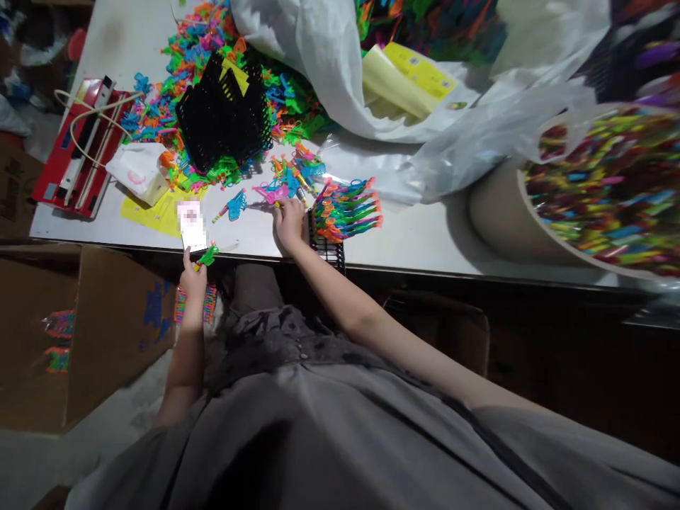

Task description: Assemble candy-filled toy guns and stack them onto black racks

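My left hand (194,278) is closed around a small green plastic toy with a yellow end (207,256), at the table's front edge. Its index finger reaches the lower edge of a lit phone (194,230) lying there. My right hand (290,221) pinches a pink plastic toy (276,193) just above the white table. Between the hands lies a blue toy with a striped stick (231,206). Right beside my right hand, rows of colourful toys (346,210) stand in a black basket (328,251). Their exact kind is too small to make out.
A large pile of toys (202,42) and stacked black baskets (223,113) cover the back left. A red sealing machine (85,149) stands far left. At right is a round tub (496,205) of small coloured pieces. A cardboard box (117,304) sits below left.
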### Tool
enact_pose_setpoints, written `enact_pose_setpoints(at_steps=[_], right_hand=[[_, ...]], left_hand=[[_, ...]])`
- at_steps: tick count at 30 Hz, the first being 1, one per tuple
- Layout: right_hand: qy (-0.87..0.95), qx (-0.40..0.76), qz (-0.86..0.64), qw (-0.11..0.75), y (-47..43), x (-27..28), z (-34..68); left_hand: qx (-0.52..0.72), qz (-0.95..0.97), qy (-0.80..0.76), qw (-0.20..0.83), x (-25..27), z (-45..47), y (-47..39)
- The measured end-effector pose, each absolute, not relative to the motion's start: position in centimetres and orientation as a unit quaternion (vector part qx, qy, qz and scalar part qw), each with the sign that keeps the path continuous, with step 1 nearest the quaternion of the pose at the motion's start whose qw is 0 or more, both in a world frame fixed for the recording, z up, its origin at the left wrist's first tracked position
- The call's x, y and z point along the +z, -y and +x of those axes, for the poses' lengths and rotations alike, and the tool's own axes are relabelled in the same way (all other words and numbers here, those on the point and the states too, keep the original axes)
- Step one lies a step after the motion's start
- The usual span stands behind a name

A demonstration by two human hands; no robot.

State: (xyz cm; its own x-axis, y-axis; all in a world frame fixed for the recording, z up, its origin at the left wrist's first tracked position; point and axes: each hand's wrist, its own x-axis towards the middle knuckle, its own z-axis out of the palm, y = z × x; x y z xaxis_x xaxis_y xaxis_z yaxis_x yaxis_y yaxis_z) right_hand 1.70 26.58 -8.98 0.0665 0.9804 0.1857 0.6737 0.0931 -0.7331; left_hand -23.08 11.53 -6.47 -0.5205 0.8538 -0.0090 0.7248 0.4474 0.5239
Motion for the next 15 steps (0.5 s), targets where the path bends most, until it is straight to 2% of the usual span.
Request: enact_pose_setpoints(at_steps=[7, 11, 15], right_hand=[[0.716, 0.312, -0.476, 0.405, -18.8, -7.6, 4.5], [0.637, 0.351, -0.511, 0.458, -12.8, -7.7, 9.4], [0.550, 0.328, -0.585, 0.498, -10.1, -8.3, 15.2]], left_hand=[[0.447, 0.455, -0.757, 0.140, -6.9, -20.1, -10.8], [0.469, 0.517, -0.689, 0.196, -7.0, -16.0, -10.8], [0.449, 0.614, -0.637, 0.129, -6.4, -11.3, -10.8]])
